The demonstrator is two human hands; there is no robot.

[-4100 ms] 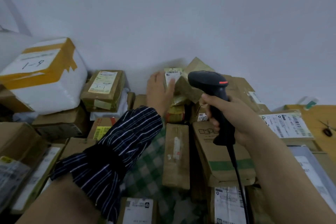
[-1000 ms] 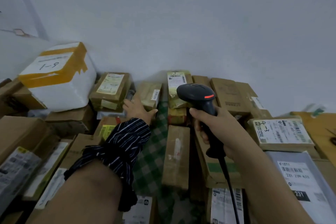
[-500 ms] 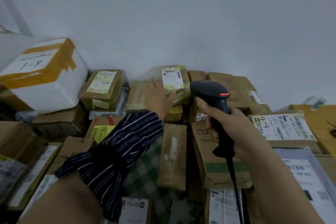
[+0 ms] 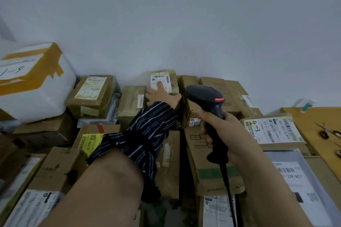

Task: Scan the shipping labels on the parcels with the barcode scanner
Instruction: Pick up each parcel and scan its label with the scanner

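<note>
Against the pale wall a heap of parcels (image 4: 96, 94) fills the corner, the biggest a white foam box (image 4: 36, 88) on the left. Near the back of the heap sits a small tape-wrapped parcel (image 4: 172, 83), its shipping label (image 4: 156, 79) facing up. The person's left hand (image 4: 162, 96) rests on it, fingers laid fairly straight, one lying across the lower part of the label. The right hand (image 4: 223, 131) has its fingers wrapped round the handle of the black barcode scanner (image 4: 204, 96), held just beside that parcel with its head pointing towards the wall. To my eye the scan would go best if that finger slid off the print, the parcel were kept steady, and the scanner's nose swung left onto the barcode strip (image 4: 160, 76) near the label's top.
</note>
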